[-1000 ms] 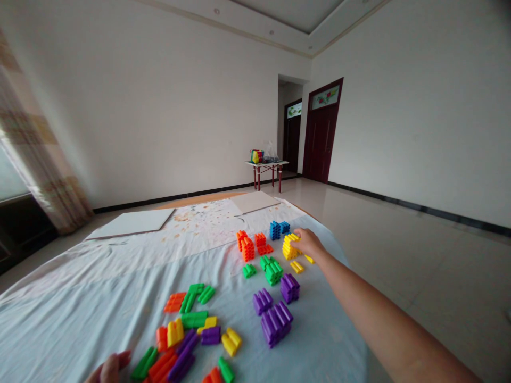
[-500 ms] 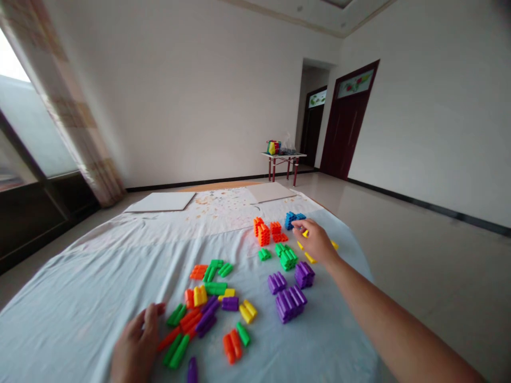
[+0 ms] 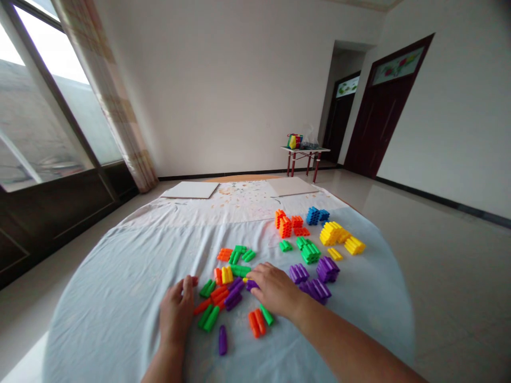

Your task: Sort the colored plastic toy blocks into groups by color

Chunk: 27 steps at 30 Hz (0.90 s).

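Note:
My left hand [image 3: 178, 306] rests at the left side of a loose pile of coloured plastic blocks. Its fingers are curled together, with a reddish bit at the tips that I cannot make out. Over the right side of the pile reaches my right hand [image 3: 275, 290], fingers and thumb apart around a purple block [image 3: 252, 285]; what lies under the palm is hidden. Between the hands are green blocks [image 3: 240, 271], orange blocks [image 3: 219, 294], yellow blocks [image 3: 227, 275] and purple blocks [image 3: 234, 293]. Nearer me lie a single purple block [image 3: 222, 340] and an orange pair [image 3: 256, 323].
Sorted stacks stand to the right: orange [image 3: 285, 226], blue [image 3: 313, 215], yellow [image 3: 332, 233], green [image 3: 310, 252] and purple [image 3: 328, 269]. Two flat boards, one white [image 3: 190, 190] and one beige [image 3: 292, 186], lie at the far edge of the cloth-covered table [image 3: 120, 266].
My right hand has moved from the blue and yellow stacks back to the loose pile, uncovering the yellow stack. The view has shifted left; my left hand stays beside the pile.

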{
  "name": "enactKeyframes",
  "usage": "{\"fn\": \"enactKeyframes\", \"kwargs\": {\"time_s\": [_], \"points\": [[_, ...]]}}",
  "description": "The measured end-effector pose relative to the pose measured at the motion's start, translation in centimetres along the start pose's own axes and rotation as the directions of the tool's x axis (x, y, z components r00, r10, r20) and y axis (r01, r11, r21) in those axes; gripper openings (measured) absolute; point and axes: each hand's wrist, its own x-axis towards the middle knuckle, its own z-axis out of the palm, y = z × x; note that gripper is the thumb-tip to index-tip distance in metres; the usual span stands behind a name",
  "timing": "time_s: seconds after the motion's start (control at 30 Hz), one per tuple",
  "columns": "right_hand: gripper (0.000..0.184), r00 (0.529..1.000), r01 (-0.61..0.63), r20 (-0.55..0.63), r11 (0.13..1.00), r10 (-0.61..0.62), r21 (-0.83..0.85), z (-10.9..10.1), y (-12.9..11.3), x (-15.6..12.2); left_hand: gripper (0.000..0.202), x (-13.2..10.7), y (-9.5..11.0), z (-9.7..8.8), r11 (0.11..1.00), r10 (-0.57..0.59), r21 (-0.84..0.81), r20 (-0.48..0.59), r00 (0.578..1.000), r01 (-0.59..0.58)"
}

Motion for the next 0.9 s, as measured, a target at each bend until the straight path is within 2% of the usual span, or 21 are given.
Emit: {"fn": "enactKeyframes", "kwargs": {"time_s": [0.27,0.4,0.57,0.67,0.77,0.83,0.9], "points": [[0.039,0.997,0.012,-0.082,0.997,-0.006,0.079,4.4,-2.5,3.9,0.050,0.0,-0.2,0.3,0.998,0.005,-0.058,0.003,1.000,-0.005],[0.048,1.000,0.020,-0.025,0.996,-0.018,0.091,6.2,-3.3,5.9,0.049,-0.2,0.1,0.0,0.998,0.028,-0.048,0.000,1.000,-0.028],[0.041,0.998,-0.041,0.042,0.999,0.042,-0.009,5.3,-2.3,5.6,0.049,-0.3,0.1,0.0,0.998,0.029,-0.049,-0.015,0.999,-0.030],[0.041,0.994,-0.106,0.025,0.991,0.108,-0.083,4.0,-1.2,4.9,0.049,-0.3,0.0,0.1,0.999,0.036,-0.038,-0.017,0.999,-0.036],[0.041,0.987,-0.156,-0.045,0.983,0.152,-0.099,3.2,-0.7,4.4,0.049,-0.3,-0.1,0.2,0.999,0.040,-0.031,-0.016,0.999,-0.040],[0.040,0.987,-0.133,-0.094,0.990,0.127,-0.056,3.3,-0.9,4.3,0.049,-0.2,-0.1,0.2,0.998,0.036,-0.048,-0.018,0.999,-0.037],[0.040,0.994,-0.042,-0.099,0.999,0.043,0.011,3.5,-1.6,4.2,0.048,-0.2,-0.1,0.2,0.997,0.034,-0.070,-0.022,0.999,-0.036]]}}
